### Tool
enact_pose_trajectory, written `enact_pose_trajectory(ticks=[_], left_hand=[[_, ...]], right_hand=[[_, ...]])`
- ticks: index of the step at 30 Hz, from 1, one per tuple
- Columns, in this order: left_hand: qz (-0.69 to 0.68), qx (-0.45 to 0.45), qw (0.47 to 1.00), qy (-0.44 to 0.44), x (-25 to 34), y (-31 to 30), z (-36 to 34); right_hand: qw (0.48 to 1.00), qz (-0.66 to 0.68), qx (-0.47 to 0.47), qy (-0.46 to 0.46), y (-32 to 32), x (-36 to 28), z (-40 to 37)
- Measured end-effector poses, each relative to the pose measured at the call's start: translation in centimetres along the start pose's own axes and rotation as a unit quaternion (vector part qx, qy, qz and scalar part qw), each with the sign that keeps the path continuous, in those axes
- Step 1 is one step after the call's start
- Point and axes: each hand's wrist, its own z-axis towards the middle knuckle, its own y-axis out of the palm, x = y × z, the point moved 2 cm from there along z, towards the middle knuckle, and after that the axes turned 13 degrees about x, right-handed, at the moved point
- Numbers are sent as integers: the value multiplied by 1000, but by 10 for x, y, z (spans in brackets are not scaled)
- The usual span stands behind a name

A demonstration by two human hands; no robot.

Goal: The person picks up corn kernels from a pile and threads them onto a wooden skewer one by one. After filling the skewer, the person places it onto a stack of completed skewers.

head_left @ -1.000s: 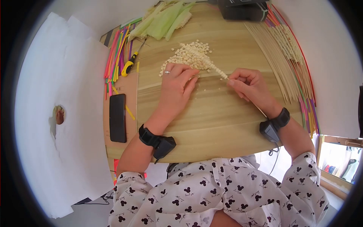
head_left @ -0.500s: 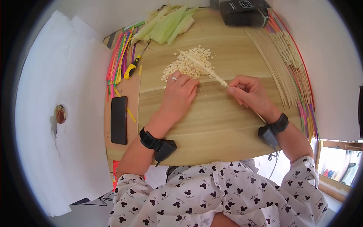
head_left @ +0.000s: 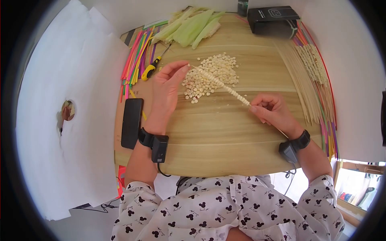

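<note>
A thin wooden skewer [head_left: 283, 134] threaded with a row of pale corn kernels [head_left: 227, 88] slants across the table. My right hand [head_left: 272, 111] pinches it just below the lowest kernel, and its bare end runs down toward the wrist. At the skewer's upper tip, my left hand [head_left: 169, 85] is closed in a pinch, with a small corn kernel [head_left: 189, 65] at the fingertips. Beneath the strung part lies a heap of loose corn kernels [head_left: 219, 66] on the wooden table [head_left: 225, 140].
Green corn husks [head_left: 193, 28] and a black box [head_left: 273, 20] stand at the back. Colored strips [head_left: 134, 56], a yellow-black screwdriver [head_left: 150, 69] and a phone [head_left: 132, 123] lie left. Bare skewers [head_left: 297, 80] and kernel-filled skewers [head_left: 311, 60] lie right.
My left hand has moved from the kernel heap up and left to the skewer's tip, now with a kernel in its fingers. My right hand keeps its grip on the skewer.
</note>
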Motion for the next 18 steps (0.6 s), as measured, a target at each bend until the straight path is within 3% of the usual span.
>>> enact_pose_trajectory(ticks=[18], left_hand=[[25,-4,999,38,2,2,-3]], right_hand=[[1000,-7,-6,-9,-1,2,-1]])
